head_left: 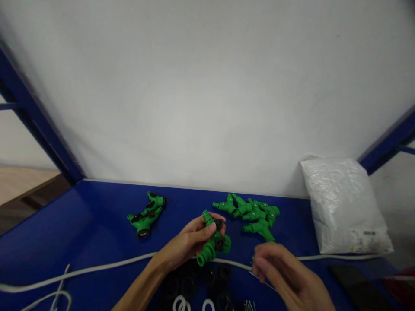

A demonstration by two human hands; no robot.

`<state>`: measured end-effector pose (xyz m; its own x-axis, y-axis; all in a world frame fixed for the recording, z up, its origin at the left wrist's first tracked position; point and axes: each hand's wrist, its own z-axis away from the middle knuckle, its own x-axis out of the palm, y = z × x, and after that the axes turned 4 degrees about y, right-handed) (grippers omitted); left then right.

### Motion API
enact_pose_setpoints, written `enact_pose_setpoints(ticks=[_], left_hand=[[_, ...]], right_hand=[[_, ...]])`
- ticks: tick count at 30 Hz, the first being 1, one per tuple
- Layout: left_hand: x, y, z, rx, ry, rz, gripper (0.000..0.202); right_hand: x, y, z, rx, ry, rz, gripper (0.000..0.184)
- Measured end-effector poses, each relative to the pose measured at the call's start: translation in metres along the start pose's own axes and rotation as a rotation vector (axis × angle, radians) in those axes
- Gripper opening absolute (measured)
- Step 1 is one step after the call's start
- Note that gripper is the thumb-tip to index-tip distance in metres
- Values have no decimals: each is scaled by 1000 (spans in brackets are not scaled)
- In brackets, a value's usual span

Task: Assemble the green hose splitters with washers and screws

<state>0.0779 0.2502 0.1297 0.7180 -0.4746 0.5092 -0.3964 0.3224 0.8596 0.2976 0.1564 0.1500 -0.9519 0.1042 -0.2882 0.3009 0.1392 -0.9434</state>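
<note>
My left hand [201, 236] is closed round a green plastic Y-shaped hose splitter [209, 247] with black valve levers, held above the blue table. To its right, my right hand [279, 270] hangs lower with fingers curled together, their tips blurred; whatever they may pinch is too small to make out. Behind the hands lies a cluster of green Y-shaped splitter bodies [256, 212]. On the left rest a few green splitters fitted with black parts [145, 218]. Below my left hand are several black rings [188, 285] and white rings [180, 303].
A white cable [113, 264] runs across the blue table [94, 224], passing behind the hands. At the right stands a plastic-wrapped white package [348, 207], with a dark flat object [356, 283] in front. Small thin metal pins [249, 306] lie at the front edge.
</note>
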Motion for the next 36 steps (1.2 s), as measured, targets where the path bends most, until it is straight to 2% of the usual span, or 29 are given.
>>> enact_pose_setpoints(ticks=[3,7,10,14,21,28,36], left_hand=[[-2,-4,0,-31,-38,-71,34],[-2,-4,0,-62,-81,-152,43],[2,-2,1,-32,-103,-218,46],[4,-1,2,-28,-105,-245,47],[3,1,2,-44,-109,-197,45],[4,6,4,-51,-114,-252,47],[4,2,3,-71,-141,-267,49]], right_hand=[[19,-15,-37,43,9,-231,27],[40,-7,-55,80,47,-372,34],[44,1,-53,112,13,-397,36],[44,0,-49,141,-27,-397,33],[44,-5,-45,126,8,-353,32],[40,10,-49,136,-114,-323,31],[40,5,-47,189,-113,-485,24]])
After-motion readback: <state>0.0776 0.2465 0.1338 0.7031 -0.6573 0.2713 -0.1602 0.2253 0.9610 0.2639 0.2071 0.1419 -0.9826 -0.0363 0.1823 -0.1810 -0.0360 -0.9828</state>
